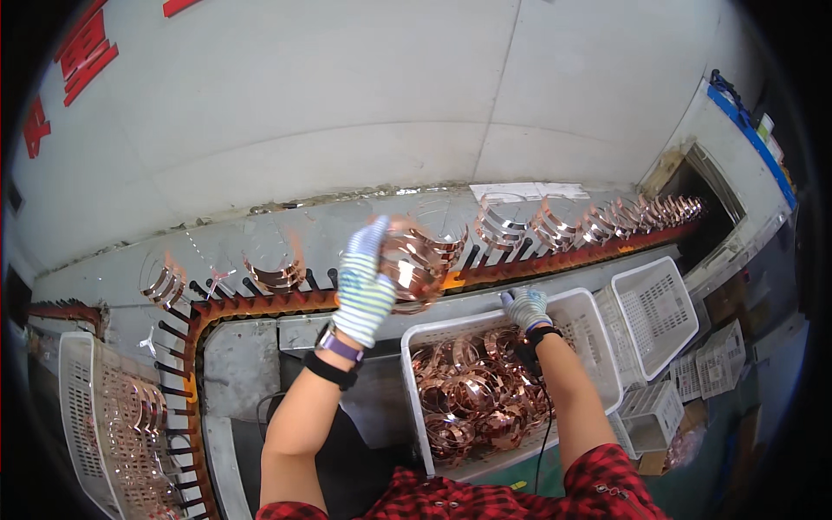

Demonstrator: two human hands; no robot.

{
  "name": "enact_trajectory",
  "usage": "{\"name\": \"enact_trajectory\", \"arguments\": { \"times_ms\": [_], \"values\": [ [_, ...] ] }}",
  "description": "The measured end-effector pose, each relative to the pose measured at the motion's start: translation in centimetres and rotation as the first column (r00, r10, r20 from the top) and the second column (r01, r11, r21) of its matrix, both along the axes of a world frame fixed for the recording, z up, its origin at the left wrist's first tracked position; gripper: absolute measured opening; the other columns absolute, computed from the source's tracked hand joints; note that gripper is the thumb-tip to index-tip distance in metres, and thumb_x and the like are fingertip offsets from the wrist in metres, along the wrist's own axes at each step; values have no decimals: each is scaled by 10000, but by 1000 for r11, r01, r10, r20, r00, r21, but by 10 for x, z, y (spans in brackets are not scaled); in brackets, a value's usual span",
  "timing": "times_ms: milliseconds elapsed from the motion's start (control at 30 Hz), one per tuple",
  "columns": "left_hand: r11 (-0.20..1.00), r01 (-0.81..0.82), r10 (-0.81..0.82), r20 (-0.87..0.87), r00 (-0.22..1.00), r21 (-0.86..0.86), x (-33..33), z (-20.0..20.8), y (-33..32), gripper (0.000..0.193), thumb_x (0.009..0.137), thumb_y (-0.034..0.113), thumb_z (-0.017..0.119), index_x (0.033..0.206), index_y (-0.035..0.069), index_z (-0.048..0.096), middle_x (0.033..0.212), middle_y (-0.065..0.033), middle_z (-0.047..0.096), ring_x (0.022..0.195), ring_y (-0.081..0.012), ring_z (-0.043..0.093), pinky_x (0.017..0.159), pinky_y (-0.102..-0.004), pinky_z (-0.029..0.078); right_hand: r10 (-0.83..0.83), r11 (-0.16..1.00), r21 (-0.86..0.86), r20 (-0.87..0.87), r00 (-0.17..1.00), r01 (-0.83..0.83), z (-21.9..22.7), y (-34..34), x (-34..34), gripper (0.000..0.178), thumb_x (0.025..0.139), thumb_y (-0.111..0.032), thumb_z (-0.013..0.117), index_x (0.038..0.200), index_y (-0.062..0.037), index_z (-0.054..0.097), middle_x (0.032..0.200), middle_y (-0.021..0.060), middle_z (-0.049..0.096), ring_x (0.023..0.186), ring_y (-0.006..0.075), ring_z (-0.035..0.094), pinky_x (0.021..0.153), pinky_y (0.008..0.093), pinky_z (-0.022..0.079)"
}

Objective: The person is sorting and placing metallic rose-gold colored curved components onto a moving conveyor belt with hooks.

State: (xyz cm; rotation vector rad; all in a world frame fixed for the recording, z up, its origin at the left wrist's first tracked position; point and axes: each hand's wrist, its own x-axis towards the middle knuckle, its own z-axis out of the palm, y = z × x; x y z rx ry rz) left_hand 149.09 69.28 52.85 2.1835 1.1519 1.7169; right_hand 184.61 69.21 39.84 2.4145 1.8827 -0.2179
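Observation:
My left hand (362, 282), in a striped glove, is raised over the conveyor and closed on a shiny copper-coloured ring piece (414, 267). Motion blurs this piece a little, and my palm hides its left edge. At the far rim of a white plastic basket (598, 347) is my right hand (525, 308), gloved too. Its fingers are bent over that rim, their tips partly out of sight. Inside the basket lies a tangled heap of copper-coloured rings (472, 390). More such rings (500, 230) sit on the conveyor's black pegs behind my hands.
The orange-edged conveyor track (251, 305) bends toward me at left and enters a dark opening (706, 204) at right. Another filled basket (82, 416) stands at left. Emptier white baskets (654, 312) are stacked at right. A dark cable (548, 425) hangs by my right arm.

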Motion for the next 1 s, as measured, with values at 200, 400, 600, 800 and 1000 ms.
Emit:
{"name": "enact_trajectory", "arguments": {
  "times_ms": [200,400,600,800,1000],
  "values": [
    [661,684,-652,216,727,-309,68,-21,-84,631,820,-63,540,1427,81,447,1326,-180,540,1208,-321,551,1012,-398,466,4,999,53,-161,987,5,-27,4,19,405,922,-439,524,1132,-151,715,1085,125,718,1035,291,664,927,422,473],
    [469,227,-837,-347,424,-854,44,-56,-84,701,844,242,668,1469,83,393,1453,-236,447,1323,-360,468,1100,-383,381,-132,920,-174,-981,-141,350,29,37,-49,670,839,-603,658,1271,-96,592,1143,97,667,997,273,641,910,387,493],
    [510,162,-753,-347,559,-845,29,-41,-77,626,904,318,600,1441,49,424,1390,-227,519,1263,-363,522,1072,-385,405,-118,957,-190,-945,-305,220,97,91,-101,567,858,-591,645,1135,-98,598,1048,113,653,846,266,647,802,377,533],
    [552,95,-647,-354,675,-829,-10,-48,-65,651,925,366,584,1433,-3,410,1401,-245,503,1279,-378,507,1080,-399,396,329,911,373,-915,233,177,102,102,-147,420,922,-91,591,1318,23,510,1238,152,608,909,234,658,791,346,548],
    [655,238,-214,126,969,-717,-50,-53,-39,859,872,267,728,1502,-24,223,1445,-259,437,1257,-321,541,1017,-400,460,759,644,760,-620,198,-89,125,44,-159,445,963,-41,531,1402,-25,462,1143,41,581,946,74,546,783,226,480]
  ]
}}
